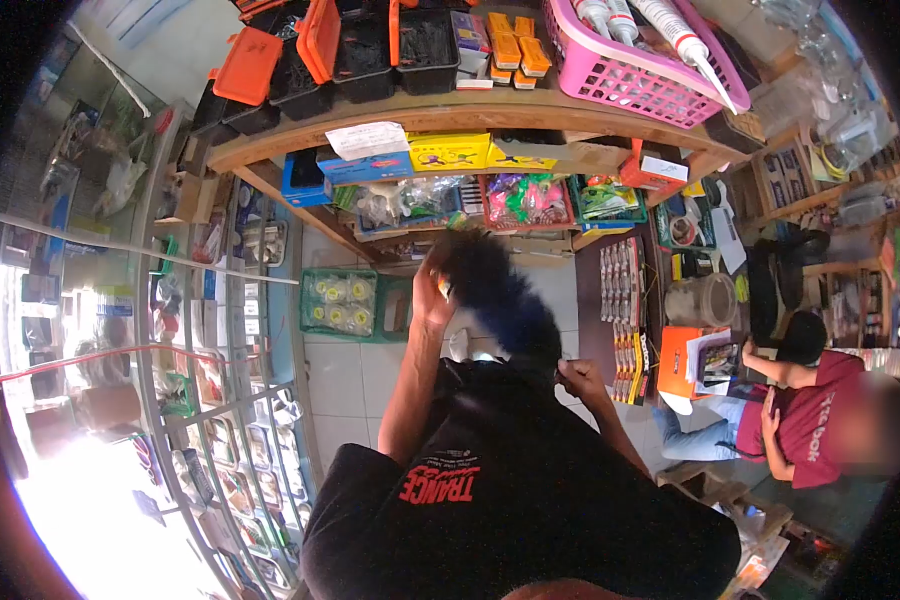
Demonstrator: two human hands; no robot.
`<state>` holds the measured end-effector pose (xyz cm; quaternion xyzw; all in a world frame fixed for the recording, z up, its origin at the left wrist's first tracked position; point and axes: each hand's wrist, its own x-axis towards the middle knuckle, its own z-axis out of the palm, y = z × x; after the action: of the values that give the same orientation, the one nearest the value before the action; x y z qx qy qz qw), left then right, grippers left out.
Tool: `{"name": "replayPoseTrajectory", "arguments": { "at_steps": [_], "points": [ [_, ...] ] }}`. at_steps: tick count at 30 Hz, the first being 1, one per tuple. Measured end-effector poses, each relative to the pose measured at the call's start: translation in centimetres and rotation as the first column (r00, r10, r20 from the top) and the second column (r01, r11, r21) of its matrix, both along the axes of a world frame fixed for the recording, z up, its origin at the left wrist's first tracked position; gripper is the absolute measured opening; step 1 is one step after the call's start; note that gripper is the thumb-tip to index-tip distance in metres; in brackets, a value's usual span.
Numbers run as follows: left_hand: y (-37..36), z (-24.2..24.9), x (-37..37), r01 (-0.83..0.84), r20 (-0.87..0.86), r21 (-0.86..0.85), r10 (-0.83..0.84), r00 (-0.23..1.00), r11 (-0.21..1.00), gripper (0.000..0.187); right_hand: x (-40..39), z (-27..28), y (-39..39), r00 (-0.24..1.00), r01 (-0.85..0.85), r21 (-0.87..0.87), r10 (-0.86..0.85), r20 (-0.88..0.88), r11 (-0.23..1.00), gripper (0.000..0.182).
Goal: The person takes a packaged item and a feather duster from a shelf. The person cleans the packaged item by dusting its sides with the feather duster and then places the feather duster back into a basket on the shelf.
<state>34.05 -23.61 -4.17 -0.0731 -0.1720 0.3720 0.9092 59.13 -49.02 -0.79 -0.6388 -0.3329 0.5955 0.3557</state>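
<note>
A fluffy blue-black feather duster point(505, 300) slants across the middle of the view, in front of my black T-shirt. At its upper left end, my left hand point(432, 290) is closed, with a small pale and orange bit showing at the fingers; the feathers hide much of the grip. Close to the duster's lower right end is my right hand point(582, 381), its fingers curled shut. Whatever lies inside those right fingers is hidden.
Ahead stands a wooden shelf point(300, 135) with black bins point(365, 55) and a pink basket point(650, 85) of tubes. A green crate point(338, 302) sits on the tiled floor. Glass cabinets point(220, 430) line the left. A person in a maroon shirt point(825, 420) sits at right.
</note>
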Motion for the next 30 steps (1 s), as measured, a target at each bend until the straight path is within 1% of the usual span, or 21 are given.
{"name": "replayPoseTrajectory", "arguments": {
  "at_steps": [1,3,6,8,9,10,11,12,13,14,16,17,18,20,21,24,25,26,28,29,30],
  "points": [
    [-0.3,0.3,0.0,-0.055,-0.161,-0.065,0.044,0.986,0.996,0.030,0.1,-0.2,-0.2,1.000,-0.006,-0.004,0.006,-0.016,1.000,0.052],
    [-0.6,1.4,0.3,-0.174,-0.446,-0.175,0.080,0.891,0.969,0.031,0.5,-0.4,-0.1,0.999,-0.026,-0.006,0.026,-0.047,1.000,0.051],
    [-0.1,0.1,-0.1,-0.079,-0.252,-0.155,0.037,0.967,0.985,0.032,0.6,-0.1,0.1,0.998,-0.049,-0.017,0.048,-0.044,0.999,0.049],
    [-0.2,-1.1,-0.4,-0.013,-0.118,-0.137,-0.004,0.993,0.990,0.033,0.1,0.2,0.0,0.999,-0.019,-0.027,0.017,-0.042,0.999,0.049],
    [-0.8,-1.6,-0.1,-0.258,-0.581,0.147,0.295,0.759,0.955,0.034,0.1,0.4,0.0,0.999,-0.007,-0.033,0.006,-0.039,0.999,0.048],
    [-1.4,-2.1,0.1,-0.220,-0.871,0.400,0.443,0.212,0.890,0.035,0.3,0.6,0.2,0.999,-0.034,-0.018,0.034,-0.028,0.999,0.047],
    [-1.1,-6.6,0.4,-0.135,-0.772,0.630,0.635,-0.007,0.764,0.034,0.3,0.8,0.3,0.998,-0.060,-0.004,0.060,-0.019,0.998,0.046],
    [-1.5,-1.3,0.7,-0.291,-0.808,0.283,0.390,0.441,0.914,0.034,0.4,0.9,0.5,0.997,-0.082,0.011,0.083,-0.009,0.997,0.045],
    [-1.8,4.6,1.0,-0.305,-0.616,-0.195,0.125,0.777,0.932,0.034,0.3,0.5,0.7,0.999,-0.031,0.090,0.031,0.007,0.995,0.040],
    [-1.5,0.9,0.0,-0.245,-0.620,-0.134,0.111,0.777,0.960,0.038,0.1,-0.1,1.0,0.999,0.022,0.165,-0.026,0.020,0.986,0.035],
    [-1.7,2.7,1.1,-0.270,-0.717,-0.107,0.114,0.688,0.957,0.041,-0.9,0.3,2.2,0.988,0.114,0.312,-0.141,0.067,0.943,0.025],
    [-1.9,2.4,1.1,-0.238,-0.718,-0.084,0.106,0.688,0.968,0.044,-2.0,1.9,4.0,0.974,0.147,0.387,-0.201,0.101,0.910,0.022],
    [-2.3,2.3,1.3,-0.179,-0.693,-0.084,0.071,0.717,0.980,0.045,-2.7,3.5,5.4,0.956,0.175,0.461,-0.261,0.131,0.870,0.023],
    [-3.1,2.2,1.7,-0.057,-0.642,-0.072,-0.003,0.767,0.996,0.047,-3.1,6.0,7.4,0.936,0.077,0.416,-0.209,0.282,0.906,0.032],
    [-3.7,2.0,2.2,-0.018,-0.626,-0.095,-0.045,0.779,0.995,0.050,-3.2,6.7,8.1,0.918,0.030,0.386,-0.178,0.355,0.922,0.037],
    [-5.5,0.5,3.1,0.122,-0.584,-0.039,-0.121,0.803,0.992,0.050,-4.6,5.2,9.8,0.962,0.121,0.575,-0.238,0.133,0.809,0.040],
    [-5.9,-0.5,3.5,0.148,-0.555,-0.035,-0.142,0.820,0.988,0.048,-5.2,4.8,10.2,0.960,0.148,0.562,-0.254,0.114,0.814,0.036],
    [-6.2,-1.4,3.6,0.150,-0.594,-0.021,-0.133,0.793,0.989,0.046,-5.3,4.8,10.2,0.959,0.140,0.530,-0.247,0.137,0.836,0.035],
    [-6.5,-1.5,3.7,0.154,-0.667,0.007,-0.110,0.737,0.988,0.043,-5.5,5.0,10.0,0.957,0.121,0.463,-0.227,0.181,0.878,0.033],
    [-6.4,-1.6,3.9,0.166,-0.708,0.103,-0.045,0.705,0.981,0.038,-6.0,4.4,10.2,0.946,0.165,0.517,-0.284,0.158,0.840,0.029],
    [-6.5,-1.2,4.1,0.142,-0.761,0.133,0.009,0.648,0.981,0.037,-6.1,4.4,10.1,0.928,0.155,0.542,-0.310,0.206,0.826,0.029]
  ]
}}
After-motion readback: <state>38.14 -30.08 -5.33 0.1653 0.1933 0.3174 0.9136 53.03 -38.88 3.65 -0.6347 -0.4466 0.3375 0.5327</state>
